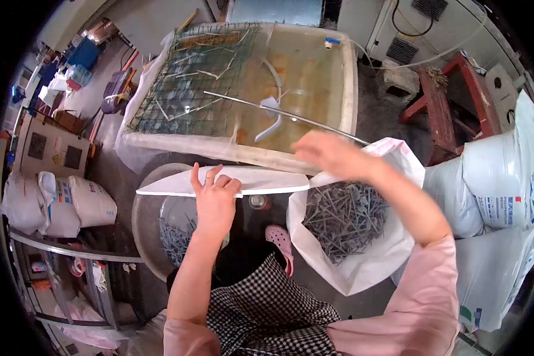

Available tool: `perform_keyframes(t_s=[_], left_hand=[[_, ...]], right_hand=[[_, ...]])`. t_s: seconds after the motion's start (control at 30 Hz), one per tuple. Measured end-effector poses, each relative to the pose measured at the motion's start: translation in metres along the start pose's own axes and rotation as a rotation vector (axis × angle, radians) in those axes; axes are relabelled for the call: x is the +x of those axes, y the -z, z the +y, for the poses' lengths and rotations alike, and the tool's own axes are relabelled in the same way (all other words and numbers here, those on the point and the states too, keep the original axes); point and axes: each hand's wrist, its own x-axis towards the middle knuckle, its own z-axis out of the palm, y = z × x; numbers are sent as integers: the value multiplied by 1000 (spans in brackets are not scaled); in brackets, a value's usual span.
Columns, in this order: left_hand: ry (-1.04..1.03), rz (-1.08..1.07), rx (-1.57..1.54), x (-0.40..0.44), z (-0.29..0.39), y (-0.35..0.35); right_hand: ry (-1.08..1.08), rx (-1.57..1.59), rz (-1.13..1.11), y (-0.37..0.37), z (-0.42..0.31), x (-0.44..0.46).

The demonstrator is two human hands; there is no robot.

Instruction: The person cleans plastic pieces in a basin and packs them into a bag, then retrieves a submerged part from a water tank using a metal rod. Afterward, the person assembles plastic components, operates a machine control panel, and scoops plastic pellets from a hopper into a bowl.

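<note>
My left hand (215,199) grips the near edge of a long white board (261,180), fingers over its top. This board lies across the grey round tub (142,219), in front of the water tank. My right hand (323,151) is raised over the tank's near rim, to the right of the board; motion blurs its fingers. Below it stands an open white sack (350,276) full of grey plastic pieces (344,219). More grey pieces (175,240) lie in the tub. A thin metal rod (314,123) slants across the tank behind my right hand.
The water tank (351,89) has green netting (202,71) over its left half. Stuffed white sacks (498,178) are stacked at the right, near a red wooden stand (439,113). A metal rack (95,255) and more sacks (92,202) are at the left.
</note>
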Motion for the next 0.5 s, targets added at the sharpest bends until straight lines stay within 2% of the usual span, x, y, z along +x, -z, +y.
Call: perform_keyframes(t_s=[0.03,0.07,0.1,0.17,0.2,0.23,0.3,0.33,0.4,0.5], left_hand=[[15,-63,-16,2,-3,3],[12,-1,-38,5,-5,4],[24,-5,-44,8,-6,6],[42,-84,-139,14,-12,6],[22,-37,-125,15,-11,4],[3,3,-101,15,-10,-1],[5,-13,-91,12,-10,-8],[-12,-29,-99,11,-12,-12],[-9,-11,-105,13,-15,-14],[-48,19,-115,18,-21,-13]], right_hand=[[-53,-129,-35,11,27,16],[-103,-260,-67,17,60,35],[-230,-475,-210,22,91,55],[-488,-650,-418,22,153,76],[-582,-738,-542,17,170,83],[-585,-791,-540,9,221,81],[-656,-861,-555,-8,277,79],[-682,-875,-612,-11,270,81],[-761,-768,-388,-20,263,80],[-664,-835,-481,-17,262,78]])
